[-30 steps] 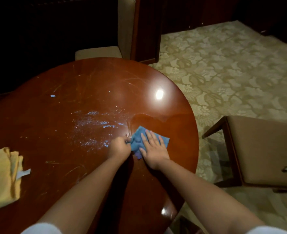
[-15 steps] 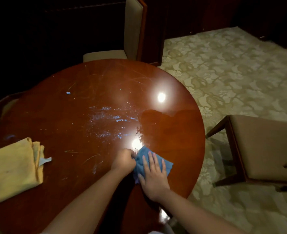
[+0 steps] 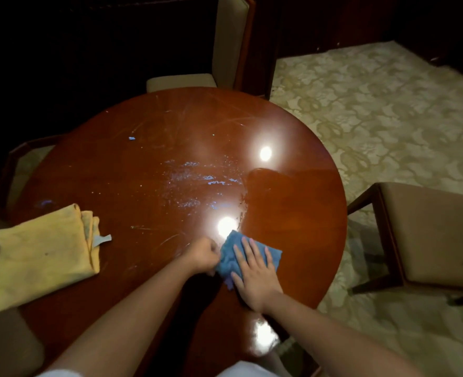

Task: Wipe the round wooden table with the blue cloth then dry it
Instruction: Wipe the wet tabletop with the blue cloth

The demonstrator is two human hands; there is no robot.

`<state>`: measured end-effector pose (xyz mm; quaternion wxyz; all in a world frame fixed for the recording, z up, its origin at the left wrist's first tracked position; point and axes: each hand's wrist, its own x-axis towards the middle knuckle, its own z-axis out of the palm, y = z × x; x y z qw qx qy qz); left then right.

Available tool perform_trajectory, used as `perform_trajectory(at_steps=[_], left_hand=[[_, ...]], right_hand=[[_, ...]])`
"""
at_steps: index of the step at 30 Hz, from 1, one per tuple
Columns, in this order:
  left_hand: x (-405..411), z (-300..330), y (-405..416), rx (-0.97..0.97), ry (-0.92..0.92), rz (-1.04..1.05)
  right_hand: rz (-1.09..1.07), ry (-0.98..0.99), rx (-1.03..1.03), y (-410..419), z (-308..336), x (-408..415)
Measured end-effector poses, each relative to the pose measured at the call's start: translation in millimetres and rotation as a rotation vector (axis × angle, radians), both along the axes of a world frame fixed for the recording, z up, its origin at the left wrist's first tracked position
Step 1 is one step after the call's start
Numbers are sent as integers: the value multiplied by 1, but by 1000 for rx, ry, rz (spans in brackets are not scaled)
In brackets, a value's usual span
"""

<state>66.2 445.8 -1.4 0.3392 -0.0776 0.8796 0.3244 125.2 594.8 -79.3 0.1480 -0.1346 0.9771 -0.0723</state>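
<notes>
The round wooden table (image 3: 132, 172) fills the middle of the view, glossy, with wet blue-white streaks near its centre. A small blue cloth (image 3: 231, 253) lies flat on the near right part of the top. My right hand (image 3: 254, 273) presses down on the cloth with straight spread fingers. My left hand (image 3: 204, 255) is curled into a fist at the cloth's left edge and grips it there. A folded yellow cloth (image 3: 45, 254) lies on the table's left side, apart from both hands.
An upholstered chair (image 3: 224, 50) stands behind the table's far edge. A brown cushioned chair seat (image 3: 429, 235) stands close to the table's right side. Another chair arm (image 3: 20, 151) shows at the left. Patterned beige carpet (image 3: 374, 118) covers the floor to the right.
Both hands have drawn the blue cloth toward me across the table's right side, leaving a darker wiped patch behind it. The yellow cloth has not moved on the table.
</notes>
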Motion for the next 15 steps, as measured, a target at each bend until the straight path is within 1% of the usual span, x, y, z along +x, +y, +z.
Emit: perform_trajectory(at_steps=[2,4,6,7,9,12,13,15], left_hand=[[5,-4,-11,4,-6,8],[3,-5,-14,16,77,77],[1,-1,-12,68,156,178],[0,2,-11,97,168,206],[8,5,-16,122,117,207],[37,5,-38,125,-29,121],[45,6,-48,134,-62,128],[48,8,-67,139,-73,197]], right_hand=[[-7,-40,44,-1,6,0],[31,0,67,-3,14,-19],[-2,-56,61,-8,19,-38],[-15,-66,56,-12,20,-41],[-8,-39,36,-22,18,-27],[144,32,21,-35,-2,20],[163,-26,37,-38,0,26],[163,-32,65,-48,11,16]])
